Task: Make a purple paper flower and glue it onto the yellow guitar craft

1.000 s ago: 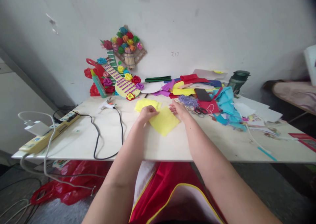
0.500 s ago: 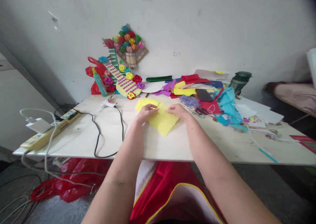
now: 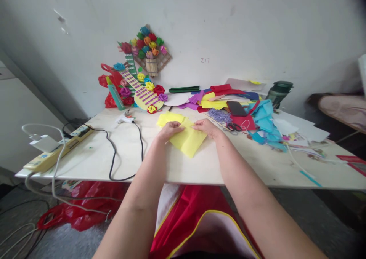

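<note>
Between my hands, over the white table [image 3: 194, 173], is a sheet of yellow crepe paper [image 3: 187, 143] with one corner pointing toward me. My left hand [image 3: 171, 130] pinches its left side between thumb and fingers. On the opposite side, my right hand [image 3: 206, 127] grips the paper the same way. More yellow crepe paper [image 3: 168, 118] lies flat just behind my left hand. A white glue gun [image 3: 125, 119] with a black cord rests to the left, apart from my hands. Scissors [image 3: 233, 127] lie to the right beside a tangle of purple strands [image 3: 219, 115].
A guitar-shaped craft [image 3: 145, 97] with paper flowers leans near the wall, beside a green glue bottle [image 3: 115, 94]. Left is a power strip [image 3: 57, 148] with cables. Coloured paper, a phone [image 3: 236, 109], blue scraps [image 3: 263, 118] and a dark bottle [image 3: 279, 93] crowd the right.
Both hands keep their pinch on the yellow crepe paper, almost in place. The paper's lower corner has shifted very slightly; the view has tilted a little.
</note>
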### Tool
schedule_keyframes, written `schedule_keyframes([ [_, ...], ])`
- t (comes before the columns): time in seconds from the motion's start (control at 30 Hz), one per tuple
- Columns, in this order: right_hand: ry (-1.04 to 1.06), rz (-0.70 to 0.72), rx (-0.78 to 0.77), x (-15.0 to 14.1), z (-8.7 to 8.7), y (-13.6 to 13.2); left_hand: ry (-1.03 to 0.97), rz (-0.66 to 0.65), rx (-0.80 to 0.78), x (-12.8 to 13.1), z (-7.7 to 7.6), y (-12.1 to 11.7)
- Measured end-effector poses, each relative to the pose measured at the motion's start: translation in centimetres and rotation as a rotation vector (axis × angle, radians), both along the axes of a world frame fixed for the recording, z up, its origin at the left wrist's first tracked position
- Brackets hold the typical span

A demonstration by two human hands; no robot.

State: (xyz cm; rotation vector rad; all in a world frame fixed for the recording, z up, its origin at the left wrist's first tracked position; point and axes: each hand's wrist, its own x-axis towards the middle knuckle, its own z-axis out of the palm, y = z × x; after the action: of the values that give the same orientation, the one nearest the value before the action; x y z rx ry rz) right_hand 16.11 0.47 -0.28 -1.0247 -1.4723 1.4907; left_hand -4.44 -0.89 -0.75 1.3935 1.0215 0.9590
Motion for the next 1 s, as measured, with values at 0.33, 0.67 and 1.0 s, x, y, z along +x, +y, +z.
schedule_keyframes([
  [0.33, 0.063, -0.027, -0.036, -0.09, 0.37, -0.28, -0.194, -0.073, -0.076, -0.24, 0.02, -0.02],
  [0.67, 0.165, -0.028, -0.013, 0.23, 0.39, -0.1, -0.336, 0.008, -0.108, -0.1, 0.39, -0.27],
  [1.0, 0.165, -0.018, 0.022, 0.3, 0.38, -0.14, -0.295, 0.011, -0.075, -0.19, 0.19, 0.06],
])
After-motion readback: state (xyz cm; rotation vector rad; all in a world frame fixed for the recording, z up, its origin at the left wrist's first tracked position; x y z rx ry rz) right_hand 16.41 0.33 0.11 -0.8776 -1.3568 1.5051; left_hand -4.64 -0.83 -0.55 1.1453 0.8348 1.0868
